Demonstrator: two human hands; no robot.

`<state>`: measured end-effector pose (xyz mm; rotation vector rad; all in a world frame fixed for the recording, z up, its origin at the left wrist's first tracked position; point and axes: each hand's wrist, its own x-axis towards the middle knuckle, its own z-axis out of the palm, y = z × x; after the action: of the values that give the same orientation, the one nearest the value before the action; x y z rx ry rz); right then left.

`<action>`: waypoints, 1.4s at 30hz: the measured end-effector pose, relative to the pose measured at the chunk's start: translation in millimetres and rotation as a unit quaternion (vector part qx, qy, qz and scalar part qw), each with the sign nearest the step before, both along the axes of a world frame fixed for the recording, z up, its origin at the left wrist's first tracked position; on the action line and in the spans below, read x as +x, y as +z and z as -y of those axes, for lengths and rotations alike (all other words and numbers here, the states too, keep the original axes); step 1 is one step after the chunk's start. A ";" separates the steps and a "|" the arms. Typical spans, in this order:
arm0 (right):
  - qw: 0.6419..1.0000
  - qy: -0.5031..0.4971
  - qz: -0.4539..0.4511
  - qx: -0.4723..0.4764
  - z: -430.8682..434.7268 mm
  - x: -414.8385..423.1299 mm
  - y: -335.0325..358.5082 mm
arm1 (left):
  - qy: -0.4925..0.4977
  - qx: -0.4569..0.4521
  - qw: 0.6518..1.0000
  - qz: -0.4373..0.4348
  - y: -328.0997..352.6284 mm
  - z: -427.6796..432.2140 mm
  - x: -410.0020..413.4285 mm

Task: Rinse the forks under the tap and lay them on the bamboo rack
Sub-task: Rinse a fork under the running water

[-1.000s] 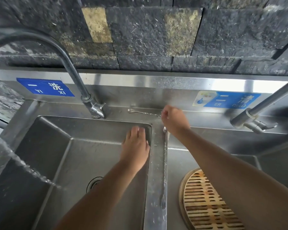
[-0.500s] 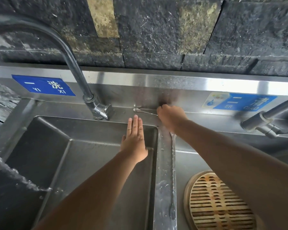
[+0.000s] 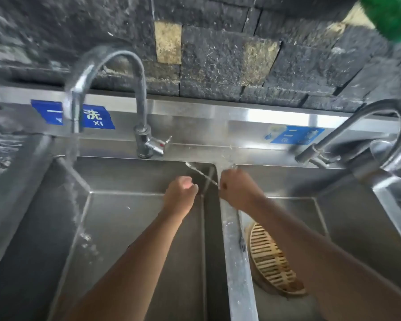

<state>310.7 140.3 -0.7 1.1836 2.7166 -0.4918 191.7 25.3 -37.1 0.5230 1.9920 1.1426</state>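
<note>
Motion blur smears the whole view. The fork (image 3: 202, 173) in the right hand (image 3: 239, 188) shows only as a thin pale streak, and its head cannot be made out. A second fork (image 3: 242, 245) lies along the right edge of the sink divider (image 3: 236, 286). Only its tines are clear; its handle runs away under the right wrist. The bamboo rack (image 3: 271, 260) sits in the right basin (image 3: 333, 205), partly covered by the right forearm and the divider. A green object (image 3: 394, 17) is cut off at the far right corner and cannot be identified.

The unit is a stainless steel double sink against a dark rough stone wall (image 3: 218, 54). A blue label (image 3: 97, 117) is fixed to the splashback behind the left basin (image 3: 125, 216), and a second label (image 3: 296, 135) behind the right basin is too blurred to read. The left tap (image 3: 141, 89) arches leftward, and water (image 3: 74, 158) falls from it at the left side of the left basin. The right tap (image 3: 398, 126) curves in from the far right.

Both arms reach forward to the far end of the divider. The right hand is closed around the fork's handle, and the fork angles left and away over the far right corner of the left basin. The left hand (image 3: 181, 194) is just to its left, with fingers curled into a loose fist and nothing visible in it.
</note>
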 end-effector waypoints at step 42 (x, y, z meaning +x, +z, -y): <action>0.786 -0.154 -0.369 -0.471 231.0 -192.7 -11.1 | 0.161 0.113 0.963 0.185 12.1 239.1 -111.7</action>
<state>118.1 -90.8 -11.8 1.2093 2.0339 -2.4143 80.0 -213.9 -24.9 0.0810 1.6657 1.5533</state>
